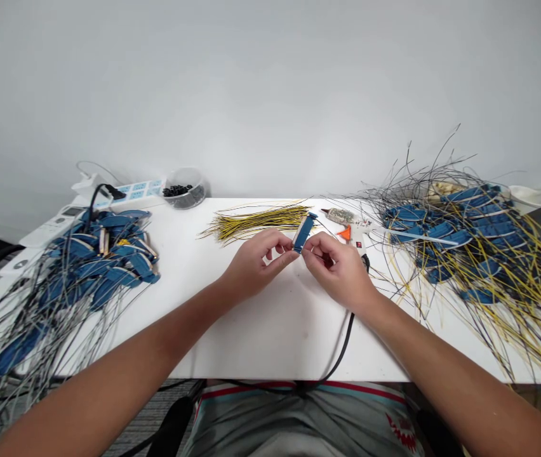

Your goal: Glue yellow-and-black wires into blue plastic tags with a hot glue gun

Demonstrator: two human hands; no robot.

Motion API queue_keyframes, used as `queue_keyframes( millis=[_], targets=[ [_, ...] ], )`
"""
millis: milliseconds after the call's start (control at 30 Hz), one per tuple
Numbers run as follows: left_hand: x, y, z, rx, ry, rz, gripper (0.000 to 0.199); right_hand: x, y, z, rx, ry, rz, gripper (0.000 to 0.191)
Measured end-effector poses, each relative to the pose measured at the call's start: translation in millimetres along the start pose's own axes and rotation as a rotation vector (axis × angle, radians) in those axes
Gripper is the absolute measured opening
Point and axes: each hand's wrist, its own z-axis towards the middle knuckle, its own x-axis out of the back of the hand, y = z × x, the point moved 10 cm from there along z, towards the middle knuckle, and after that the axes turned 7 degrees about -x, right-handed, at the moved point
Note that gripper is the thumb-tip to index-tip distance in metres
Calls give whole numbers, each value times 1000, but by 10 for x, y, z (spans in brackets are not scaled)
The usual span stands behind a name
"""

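Over the middle of the white table, my left hand (268, 257) is closed on a small blue part (304, 233) with a pale side, held tilted between thumb and fingers. My right hand (331, 261) touches the lower right end of this part, its thumb and fingertips pinched together; what they pinch is too small to make out. Just behind the hands lies a bundle of yellow and black wires (256, 222). A hot glue gun (353, 225) with an orange trigger rests behind my right hand.
Blue parts with grey wires (118, 273) are piled at the left, near a power strip (141, 190) and a round clear tub (185, 189) of black pieces. Another heap of blue parts (484, 216) with yellow and black wires covers the right. A black cable (345, 343) crosses the front edge.
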Motion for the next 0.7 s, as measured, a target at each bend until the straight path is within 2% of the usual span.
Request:
queue_keyframes(
  millis=[233, 500, 700],
  targets=[
    [4, 16, 0, -11, 5, 16, 23, 16, 8, 26, -30, -3, 73, 9],
    [41, 76, 0, -30, 26, 26, 19, 86, -65, 19, 12, 52, 47, 6],
    [35, 102, -11, -44, 19, 52, 21, 56, -29, 29, 11, 27, 49, 16]
  ],
)
